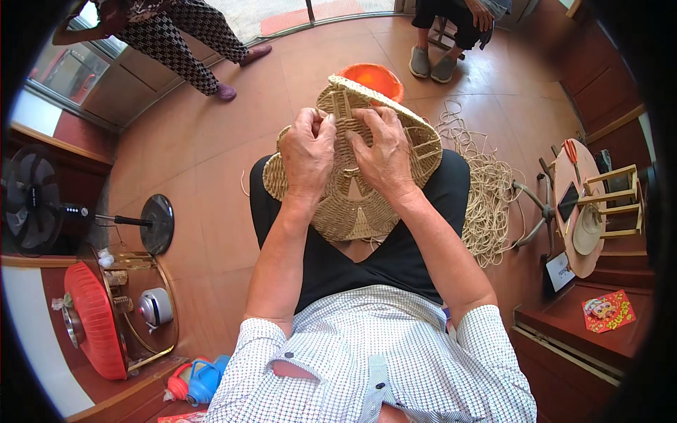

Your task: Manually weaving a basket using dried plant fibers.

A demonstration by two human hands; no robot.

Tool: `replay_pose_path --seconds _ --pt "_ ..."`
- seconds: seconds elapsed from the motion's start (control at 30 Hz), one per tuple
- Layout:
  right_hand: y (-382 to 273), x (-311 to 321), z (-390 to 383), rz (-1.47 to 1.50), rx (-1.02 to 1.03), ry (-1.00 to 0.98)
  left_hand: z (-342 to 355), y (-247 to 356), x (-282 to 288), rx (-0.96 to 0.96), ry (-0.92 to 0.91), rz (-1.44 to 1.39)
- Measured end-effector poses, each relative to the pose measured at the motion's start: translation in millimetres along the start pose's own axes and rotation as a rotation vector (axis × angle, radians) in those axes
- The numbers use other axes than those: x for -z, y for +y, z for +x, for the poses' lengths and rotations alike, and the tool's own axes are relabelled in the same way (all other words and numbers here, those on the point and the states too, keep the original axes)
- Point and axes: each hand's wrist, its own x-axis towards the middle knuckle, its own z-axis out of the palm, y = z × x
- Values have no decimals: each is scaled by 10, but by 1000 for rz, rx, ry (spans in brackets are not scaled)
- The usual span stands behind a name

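A tan woven straw basket (356,215) with a scalloped outline and open gaps in its weave rests tilted across my lap. My left hand (309,151) is closed over its upper left part, thumb and forefinger pinched together; whatever is between those fingertips is too small to make out. Close by on the right, my right hand (384,148) grips the weave, with its thumb and bent fingers against the strands near the upper edge. Loose straw cord (486,194) lies in a tangled heap on the floor beside my right knee.
An orange basin (374,80) stands beyond the basket. Two other people are farther off, one in patterned trousers (173,46), one seated in grey shoes (431,65). At left stands a black fan (35,197); at right, a round pink table (571,247) with a small wooden stool (617,201).
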Motion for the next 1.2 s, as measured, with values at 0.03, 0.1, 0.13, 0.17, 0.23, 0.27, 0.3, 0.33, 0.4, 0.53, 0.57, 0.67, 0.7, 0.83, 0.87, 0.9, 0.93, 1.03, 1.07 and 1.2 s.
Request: replay_pose_path --seconds 0.03,0.1,0.13,0.17,0.23,0.27,0.3,0.33,0.4,0.53,0.57,0.67,0.7,0.83,0.87,0.9,0.93,1.03,1.07,1.2 --pt "-15 17 -2 6 -3 6 -20 -34 20 5 2 -2" --pt "-93 73 -52 -71 18 30 -68 -84 52 -9 6 -66" --pt "-134 102 -69 -145 41 60 -83 -81 64 -8 10 -68" --pt "-151 117 -87 -145 45 58 -101 -73 78 -28 34 -60" --pt "-167 141 -107 -170 86 56 -123 -40 119 -48 58 -54" --pt "-186 156 -79 -164 148 86 -128 -15 152 -5 55 -64" --pt "-169 154 -42 -166 149 85 -133 -8 167 38 52 -74" --pt "-148 143 26 -158 212 75 -132 -18 172 38 53 -75" --pt "-126 115 119 -151 278 64 -134 -52 174 -22 63 -23" --pt "-41 73 176 -91 260 -31 -144 -85 188 -31 64 -62" --pt "-25 61 179 -58 244 -53 -138 -99 212 -8 71 -96" --pt "-22 88 216 -51 207 -115 -137 -98 248 31 62 -153" --pt "-28 86 223 -50 206 -120 -138 -84 263 42 45 -175" --pt "-48 80 253 -94 184 -164 -131 -1 321 -18 86 -19" --pt "-52 78 255 -102 172 -173 -136 25 335 -21 83 27" --pt "-57 75 257 -100 175 -178 -138 40 345 -22 80 72" --pt "-68 76 259 -102 163 -195 -136 50 353 -19 85 72" --pt "-123 61 257 -111 139 -237 -121 40 380 19 60 69" --pt "-141 54 259 -119 123 -257 -114 26 392 23 49 63" --pt "-208 42 321 -128 29 -297 -89 -65 432 -57 71 88"
